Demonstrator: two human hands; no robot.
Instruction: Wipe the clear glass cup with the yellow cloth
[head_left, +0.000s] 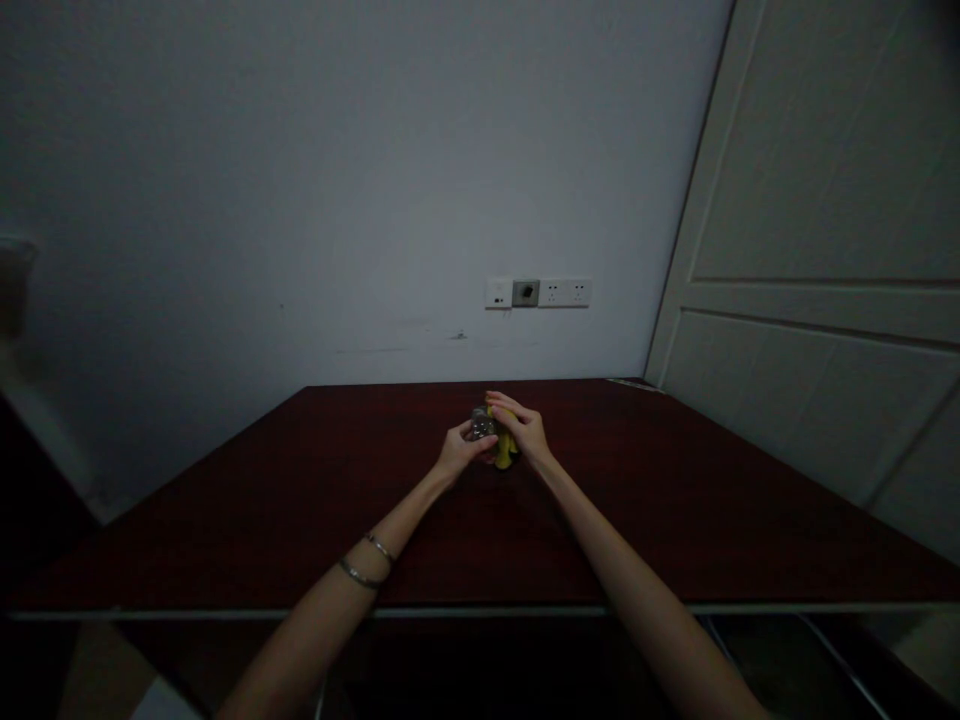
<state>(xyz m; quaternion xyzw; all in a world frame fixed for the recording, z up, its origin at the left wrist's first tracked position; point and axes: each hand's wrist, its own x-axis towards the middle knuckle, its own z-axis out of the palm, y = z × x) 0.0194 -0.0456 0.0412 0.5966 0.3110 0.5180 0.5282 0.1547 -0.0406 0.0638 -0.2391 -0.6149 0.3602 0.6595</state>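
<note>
Both my arms reach out over a dark red-brown table [300,500]. My left hand [459,450] pinches a small clear, glass-like object [482,424] at the middle of the table. My right hand [523,428] is closed over a yellow cloth [505,455] and presses it against that object from the right. The two hands touch around it. Two thin bracelets [367,562] sit on my left wrist. Most of the object is hidden by my fingers.
A pale wall stands behind the table, with a row of wall sockets [538,292] above its far edge. A white panelled door [817,300] runs along the right side. The table's near edge [480,610] has a light trim.
</note>
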